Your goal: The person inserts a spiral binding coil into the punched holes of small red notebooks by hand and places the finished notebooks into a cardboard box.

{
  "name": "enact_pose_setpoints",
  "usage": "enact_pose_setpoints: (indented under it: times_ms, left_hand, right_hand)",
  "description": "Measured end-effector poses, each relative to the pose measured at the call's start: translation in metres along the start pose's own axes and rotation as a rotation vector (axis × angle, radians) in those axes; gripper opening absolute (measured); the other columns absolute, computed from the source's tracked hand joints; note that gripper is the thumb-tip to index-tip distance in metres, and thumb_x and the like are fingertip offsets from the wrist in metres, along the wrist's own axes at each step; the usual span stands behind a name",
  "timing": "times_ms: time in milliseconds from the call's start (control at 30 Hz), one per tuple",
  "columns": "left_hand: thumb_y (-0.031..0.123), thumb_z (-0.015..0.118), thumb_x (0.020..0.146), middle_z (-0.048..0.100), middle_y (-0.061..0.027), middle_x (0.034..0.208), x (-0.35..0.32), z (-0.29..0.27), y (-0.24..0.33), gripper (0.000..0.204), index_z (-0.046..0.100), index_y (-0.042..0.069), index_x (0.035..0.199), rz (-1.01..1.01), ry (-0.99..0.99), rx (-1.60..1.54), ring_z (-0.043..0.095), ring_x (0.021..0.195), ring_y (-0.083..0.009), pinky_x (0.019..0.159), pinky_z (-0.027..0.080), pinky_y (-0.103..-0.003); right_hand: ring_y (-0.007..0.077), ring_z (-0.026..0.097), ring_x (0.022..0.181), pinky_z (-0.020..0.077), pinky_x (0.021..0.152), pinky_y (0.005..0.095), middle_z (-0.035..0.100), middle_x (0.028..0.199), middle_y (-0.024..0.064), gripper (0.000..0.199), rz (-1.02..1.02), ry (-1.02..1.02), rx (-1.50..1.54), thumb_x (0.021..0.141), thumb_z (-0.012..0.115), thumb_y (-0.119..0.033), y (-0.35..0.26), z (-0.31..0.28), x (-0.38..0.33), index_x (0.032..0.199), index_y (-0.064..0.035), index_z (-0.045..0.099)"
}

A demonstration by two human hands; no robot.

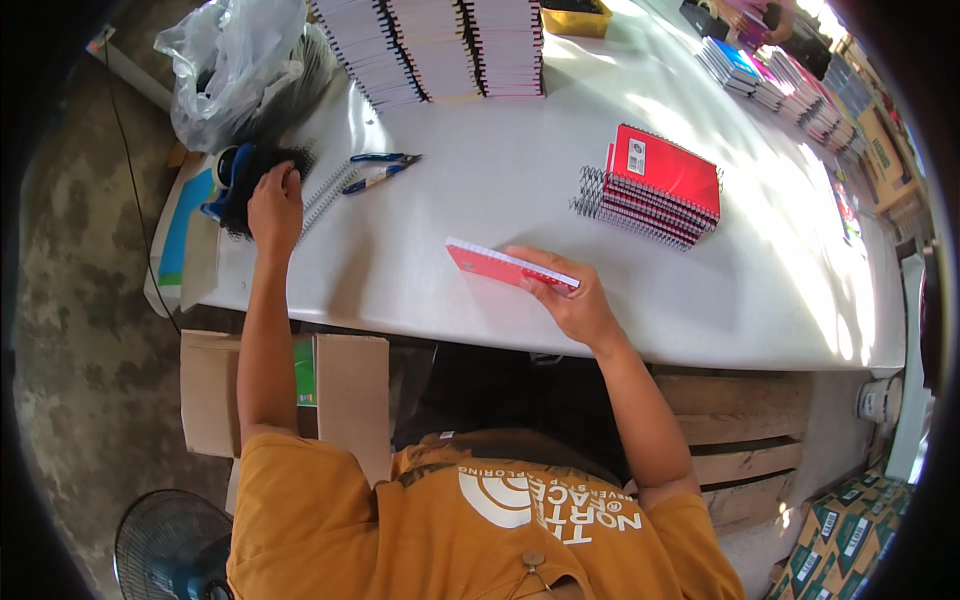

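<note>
My right hand [582, 305] holds a thin red notebook [488, 264] above the table's near edge, thumb on its cover and fingers behind its white page edge. At the left, my left hand [274, 208] reaches onto a dark heap of thin wire-like coils [238, 212], its fingers curled; whatever they grip is hidden. Beside that hand lie silver spiral binding coils [326, 204]. Blue-handled pliers [368, 181] rest just past them, jaws to the right. Farther right stands a stack of red spiral-bound notebooks [662, 190], with loose coil ends at its left side.
Tall stacks of black-bound books [430, 50] stand at the back, near a clear plastic bag [225, 70] and a yellow tray [577, 20]. More notebooks [775, 85] and another person's hand [745, 15] show far right. Below are a cardboard box [352, 395] and a fan [170, 545].
</note>
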State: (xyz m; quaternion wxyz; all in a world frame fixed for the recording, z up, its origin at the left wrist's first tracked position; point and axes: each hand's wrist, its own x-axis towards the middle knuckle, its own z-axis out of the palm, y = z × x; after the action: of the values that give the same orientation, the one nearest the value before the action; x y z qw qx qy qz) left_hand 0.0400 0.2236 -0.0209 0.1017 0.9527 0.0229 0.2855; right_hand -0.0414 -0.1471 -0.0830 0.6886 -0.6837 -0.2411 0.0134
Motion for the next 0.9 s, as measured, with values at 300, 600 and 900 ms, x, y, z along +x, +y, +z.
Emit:
enact_pose_setpoints:
  times_ms: [300,600,900]
  left_hand:
    - [0.033,0.041,0.098,0.035,0.0045,0.062,-0.076,-0.020,0.120,0.035,0.051,0.004,0.081,-0.089,-0.854,-0.865,0.030,0.057,-0.0040,0.052,0.027,-0.020]
    - [0.042,0.044,0.095,0.034,0.0027,0.048,-0.053,-0.016,0.124,0.044,0.051,0.004,0.075,-0.599,-1.155,-1.083,0.030,0.044,-0.0063,0.043,0.025,-0.023]
    - [0.022,0.069,0.081,0.059,-0.0001,0.090,-0.041,-0.016,0.125,0.019,0.058,0.007,0.087,0.409,-0.493,-0.545,0.052,0.085,-0.0127,0.079,0.037,-0.027]
  right_hand:
    - [0.0107,0.058,0.095,0.0451,0.086,0.0247,0.065,0.108,0.0083,0.030,0.087,0.063,0.034,0.087,0.058,-0.003,0.001,0.002,0.000,0.116,-0.0043,0.060]
    - [0.0142,0.060,0.100,0.0445,0.089,0.0245,0.064,0.111,0.0099,0.030,0.001,0.046,0.008,0.086,0.056,0.003,0.001,0.001,0.001,0.114,-0.0042,0.062]
    - [0.0138,0.060,0.095,0.0464,0.085,0.0268,0.065,0.108,0.0110,0.027,0.051,0.114,0.024,0.085,0.058,-0.001,-0.006,0.008,0.002,0.112,-0.0027,0.063]
